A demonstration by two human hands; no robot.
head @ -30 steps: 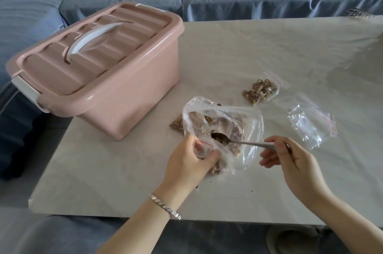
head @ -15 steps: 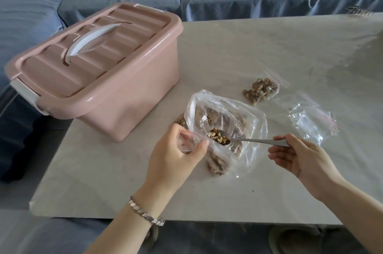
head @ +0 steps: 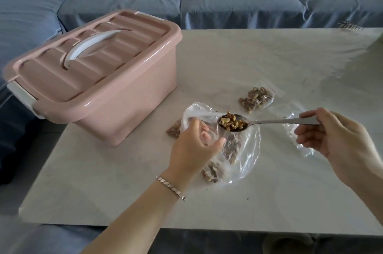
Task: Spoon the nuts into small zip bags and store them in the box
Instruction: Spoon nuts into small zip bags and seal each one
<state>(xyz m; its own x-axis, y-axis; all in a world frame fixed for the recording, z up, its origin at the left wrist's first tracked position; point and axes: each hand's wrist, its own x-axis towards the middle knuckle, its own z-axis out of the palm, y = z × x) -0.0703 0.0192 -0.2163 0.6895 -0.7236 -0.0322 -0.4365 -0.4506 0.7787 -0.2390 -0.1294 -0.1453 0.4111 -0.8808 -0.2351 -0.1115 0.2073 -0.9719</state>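
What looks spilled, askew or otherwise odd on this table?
Nothing serious. A dark crumb lies on the table in front of the large nut bag, and one filled small zip bag is partly hidden behind it. The loaded spoon looks level.

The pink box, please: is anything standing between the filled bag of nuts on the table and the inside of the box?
Yes. The lid sits closed on the pink box, so the filled bag cannot go in until it comes off. Nothing visible lies on the table between them.
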